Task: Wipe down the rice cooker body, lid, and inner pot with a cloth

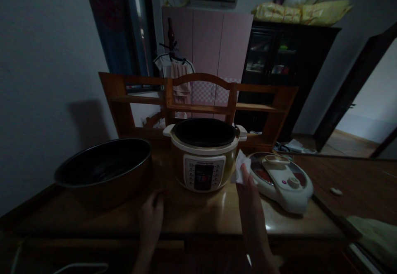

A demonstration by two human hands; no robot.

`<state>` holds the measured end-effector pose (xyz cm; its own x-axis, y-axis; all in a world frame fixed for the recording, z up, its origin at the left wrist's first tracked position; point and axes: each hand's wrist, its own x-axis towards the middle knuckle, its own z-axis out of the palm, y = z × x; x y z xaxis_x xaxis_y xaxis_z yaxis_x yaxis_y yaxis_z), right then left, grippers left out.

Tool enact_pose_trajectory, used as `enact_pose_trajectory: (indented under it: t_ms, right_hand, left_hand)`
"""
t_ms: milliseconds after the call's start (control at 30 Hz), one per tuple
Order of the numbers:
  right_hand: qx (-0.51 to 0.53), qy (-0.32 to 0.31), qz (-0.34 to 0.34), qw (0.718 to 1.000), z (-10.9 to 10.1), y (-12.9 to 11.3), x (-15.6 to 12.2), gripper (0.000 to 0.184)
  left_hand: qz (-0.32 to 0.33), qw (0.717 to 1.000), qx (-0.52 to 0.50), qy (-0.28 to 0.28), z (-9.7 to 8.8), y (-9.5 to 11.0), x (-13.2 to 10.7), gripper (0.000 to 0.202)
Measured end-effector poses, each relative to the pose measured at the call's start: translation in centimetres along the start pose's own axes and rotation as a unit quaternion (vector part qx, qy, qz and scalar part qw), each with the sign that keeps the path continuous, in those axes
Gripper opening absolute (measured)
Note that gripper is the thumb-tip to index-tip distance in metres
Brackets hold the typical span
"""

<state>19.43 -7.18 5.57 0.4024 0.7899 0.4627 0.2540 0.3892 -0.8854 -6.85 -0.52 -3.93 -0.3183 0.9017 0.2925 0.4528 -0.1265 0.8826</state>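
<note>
My right hand grips a crumpled white tissue between thumb and fingers, just right of the electric pressure cooker. That cooker stands upright without its lid, its dark inside showing, with a control panel facing me. Its detached white lid, with a handle and a knob on top, lies on the table beyond my right hand. My left hand hovers over or rests on the table's front, fingers curled, with nothing seen in them. To its left is a wide pot with a dark interior.
Everything stands on a wooden table with a low wooden shelf rack along its back. A wall borders the left side. Farther off are a pink wardrobe and a black cabinet. A white cord shows at lower left.
</note>
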Motion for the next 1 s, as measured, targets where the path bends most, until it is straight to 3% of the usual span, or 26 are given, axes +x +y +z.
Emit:
enact_pose_trajectory:
  t_ms: [100,167,267,400,667,1000]
  right_hand:
    - [0.03,0.001,-0.01,1.0,0.9,-1.7,0.6,0.058]
    - [0.026,-0.03,-0.015,0.999,2.2,-2.1,0.6,0.058]
    - [-0.007,-0.073,-0.021,0.997,4.2,-1.8,0.2,0.061]
    - [-0.03,-0.056,-0.017,0.998,5.9,-1.1,-0.8,0.065]
    - [-0.045,-0.053,-0.001,0.998,6.0,0.6,-2.5,0.065]
    - [0.006,-0.087,0.081,0.993,6.1,3.2,-5.6,0.068]
  left_hand:
    - [-0.013,1.0,0.002,0.003,0.0,0.1,-0.1,0.038]
    - [-0.019,1.0,-0.004,0.004,0.0,0.3,-0.1,0.039]
    - [-0.031,1.0,-0.005,0.001,-0.1,0.6,-0.2,0.04]
    - [-0.02,1.0,-0.004,-0.001,-0.1,0.4,-0.1,0.039]
    - [-0.015,1.0,0.003,0.009,0.2,-0.3,0.0,0.038]
    - [0.001,1.0,-0.015,0.008,-0.2,0.8,-0.3,0.037]
